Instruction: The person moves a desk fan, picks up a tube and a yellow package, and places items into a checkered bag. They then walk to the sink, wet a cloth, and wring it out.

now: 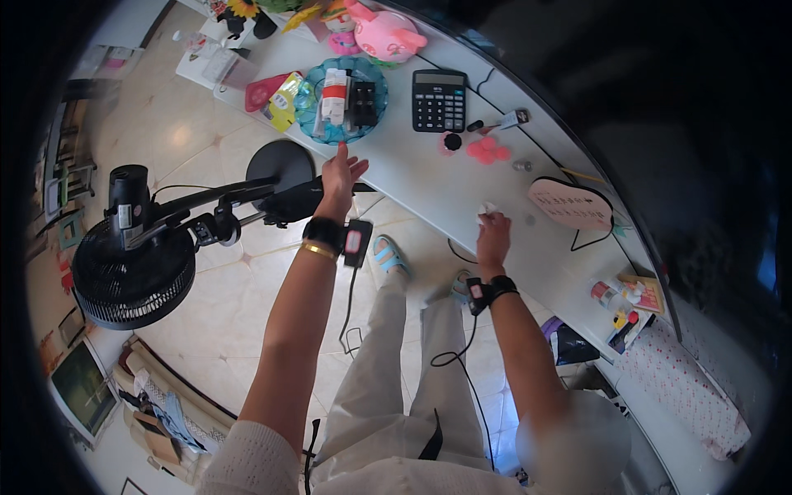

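Note:
My left hand (pixel 341 176) reaches to the table's near edge with fingers spread and holds nothing. Its fingertips are at the rim of a blue scalloped glass dish (pixel 378 117), which holds a white and red box (pixel 335 96) and a black object with slots (pixel 364 104). My right hand (pixel 494 238) rests on the white table (pixel 411 192), its fingers closed on a crumpled white tissue (pixel 487 209). Beyond it lie a small clear jar (pixel 523 166), several pink round pieces (pixel 487 150) and a black calculator (pixel 439 101).
A pink hand fan (pixel 572 203) lies right of my right hand. Pink plush toys (pixel 387 34) stand behind the dish. A black electric fan (pixel 133 272) stands on the floor at the left. A plastic bottle (pixel 609 296) lies at the table's right end. Cables hang from both wrists.

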The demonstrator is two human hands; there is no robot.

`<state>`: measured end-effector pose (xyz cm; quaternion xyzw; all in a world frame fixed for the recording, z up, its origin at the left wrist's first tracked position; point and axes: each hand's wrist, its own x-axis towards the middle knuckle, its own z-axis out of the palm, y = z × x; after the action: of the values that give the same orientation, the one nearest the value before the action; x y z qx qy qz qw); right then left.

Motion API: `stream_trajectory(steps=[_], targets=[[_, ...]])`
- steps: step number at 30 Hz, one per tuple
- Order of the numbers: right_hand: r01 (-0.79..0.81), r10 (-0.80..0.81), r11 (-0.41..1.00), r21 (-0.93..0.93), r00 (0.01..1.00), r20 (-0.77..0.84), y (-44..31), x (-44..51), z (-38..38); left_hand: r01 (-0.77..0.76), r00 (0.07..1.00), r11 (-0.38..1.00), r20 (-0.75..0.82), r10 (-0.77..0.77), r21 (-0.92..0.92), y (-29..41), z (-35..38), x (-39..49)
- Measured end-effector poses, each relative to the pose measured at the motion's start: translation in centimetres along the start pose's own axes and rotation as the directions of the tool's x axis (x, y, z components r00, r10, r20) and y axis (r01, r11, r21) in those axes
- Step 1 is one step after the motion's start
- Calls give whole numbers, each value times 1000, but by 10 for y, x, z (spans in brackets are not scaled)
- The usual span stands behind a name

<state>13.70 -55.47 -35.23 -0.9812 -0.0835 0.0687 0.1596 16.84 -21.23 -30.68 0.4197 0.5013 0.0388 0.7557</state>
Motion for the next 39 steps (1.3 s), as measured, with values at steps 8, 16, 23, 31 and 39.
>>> stream_trajectory(steps=[8, 16, 23, 31, 39], targets=[[23, -26, 999, 39, 996, 87, -8, 9, 0, -15, 1000, 951, 6, 18, -310, -1, 12, 57], [-7, -28, 937, 348, 995, 96, -17, 6, -17, -51, 993, 978, 98, 72, -201, -24, -1, 19], [48, -16, 883, 467, 997, -72, -52, 6, -79, 130, 987, 972, 120, -108, -197, -75, -26, -78], [364, -281, 784, 503, 930, -236, -152, 95, -94, 211, 977, 972, 51, -206, -107, -97, -54, -104], [-234, -365, 581, 779, 781, 507, -295, 235, -2, 133, 990, 989, 55, -129, -70, -113, -72, -106]])
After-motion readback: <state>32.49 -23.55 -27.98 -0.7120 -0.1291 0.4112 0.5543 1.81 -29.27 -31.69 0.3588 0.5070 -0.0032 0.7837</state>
